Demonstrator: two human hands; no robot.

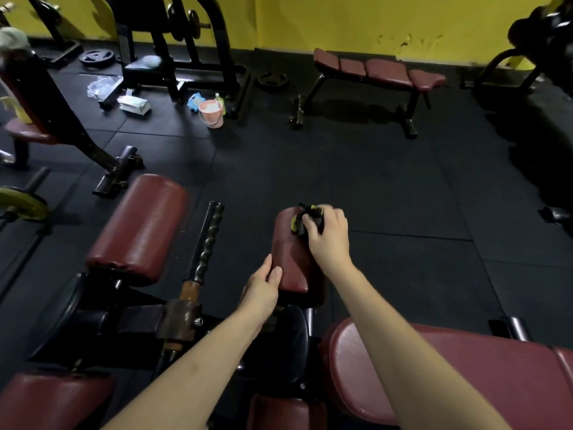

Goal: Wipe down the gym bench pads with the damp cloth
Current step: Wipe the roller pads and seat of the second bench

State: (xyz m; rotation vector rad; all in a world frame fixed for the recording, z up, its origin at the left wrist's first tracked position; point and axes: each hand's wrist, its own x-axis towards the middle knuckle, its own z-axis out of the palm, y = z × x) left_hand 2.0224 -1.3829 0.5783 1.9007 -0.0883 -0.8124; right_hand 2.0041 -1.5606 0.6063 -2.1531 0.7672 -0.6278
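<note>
Dark rubber floor tiles carry the gym gear: a maroon flat bench by the yellow wall and two weight plates near a black rack. A pink bucket, a white box and a clear plastic bag lie nearby.

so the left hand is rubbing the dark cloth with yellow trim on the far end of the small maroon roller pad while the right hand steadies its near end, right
Not quite: the hands are swapped. In the head view the right hand grips the dark cloth with yellow trim on the far end of the small maroon roller pad, while the left hand steadies its near end.
</note>
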